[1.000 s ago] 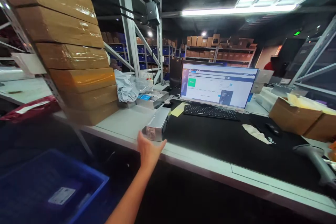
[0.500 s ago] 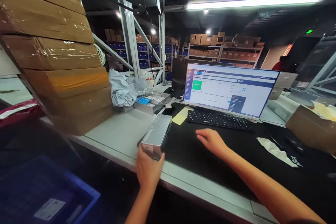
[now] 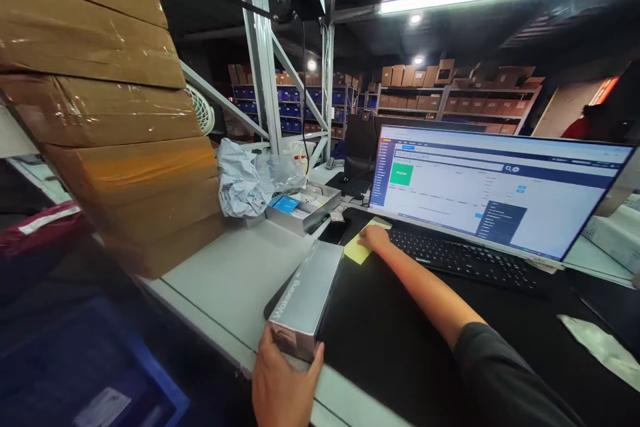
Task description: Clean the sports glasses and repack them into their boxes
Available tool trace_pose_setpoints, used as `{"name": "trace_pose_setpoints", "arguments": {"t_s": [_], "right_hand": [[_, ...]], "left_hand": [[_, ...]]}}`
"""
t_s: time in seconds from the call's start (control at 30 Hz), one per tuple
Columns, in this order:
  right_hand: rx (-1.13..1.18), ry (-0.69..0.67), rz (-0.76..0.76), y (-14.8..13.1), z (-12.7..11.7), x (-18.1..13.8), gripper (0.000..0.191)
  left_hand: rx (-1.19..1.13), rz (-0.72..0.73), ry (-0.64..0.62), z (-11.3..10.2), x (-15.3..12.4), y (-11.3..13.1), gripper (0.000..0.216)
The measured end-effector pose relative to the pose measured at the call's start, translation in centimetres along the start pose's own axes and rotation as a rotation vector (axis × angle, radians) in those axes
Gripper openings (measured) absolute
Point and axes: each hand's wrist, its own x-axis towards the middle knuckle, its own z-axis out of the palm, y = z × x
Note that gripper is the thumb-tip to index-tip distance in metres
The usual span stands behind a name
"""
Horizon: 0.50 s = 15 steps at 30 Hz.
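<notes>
A long grey product box (image 3: 307, 293) lies at the front edge of the work table, half on the black desk mat (image 3: 400, 340). My left hand (image 3: 283, 383) grips its near end, thumb on the right side and fingers on the left. My right hand (image 3: 373, 238) reaches forward across the mat and rests on a yellow sticky note (image 3: 361, 251) just left of the black keyboard (image 3: 465, 259). Its fingers look curled onto the note. A dark phone (image 3: 334, 231) lies beside the note.
A wide monitor (image 3: 500, 190) stands behind the keyboard. A stack of taped cardboard cartons (image 3: 115, 113) fills the left. A grey tray (image 3: 303, 203) and crumpled plastic bags (image 3: 245, 180) sit behind the box. A blue bin (image 3: 85, 373) is below left. White paper (image 3: 600, 347) lies at right.
My right hand moved forward and left from the middle of the mat onto the yellow note. My left hand went from reaching to holding the box end. The view moved closer.
</notes>
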Motion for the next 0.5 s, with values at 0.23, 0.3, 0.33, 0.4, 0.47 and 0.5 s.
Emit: {"name": "trace_pose_setpoints", "arguments": {"t_s": [0.23, 0.3, 0.33, 0.4, 0.47, 0.5], "right_hand": [[0.002, -0.043, -0.001, 1.0, 1.0, 2.1, 0.03], [0.009, -0.036, -0.006, 1.0, 1.1, 2.2, 0.03], [0.01, -0.033, -0.008, 1.0, 1.2, 2.2, 0.03], [0.007, -0.032, -0.012, 0.9, 1.1, 2.2, 0.029], [0.0, -0.036, -0.011, 0.7, 0.9, 2.2, 0.029], [-0.004, -0.038, -0.006, 0.6, 0.8, 2.2, 0.028]], "left_hand": [[-0.038, -0.046, -0.066, -0.1, 0.2, -0.4, 0.083], [-0.04, -0.053, -0.063, 0.0, 0.2, -0.4, 0.082], [-0.039, -0.059, -0.062, 0.0, 0.3, -0.4, 0.082], [-0.03, -0.07, -0.054, 0.0, 0.3, -0.3, 0.082], [-0.022, -0.07, -0.046, 0.0, 0.4, -0.3, 0.081], [-0.017, -0.069, -0.047, 0.0, 0.5, -0.3, 0.079]]}}
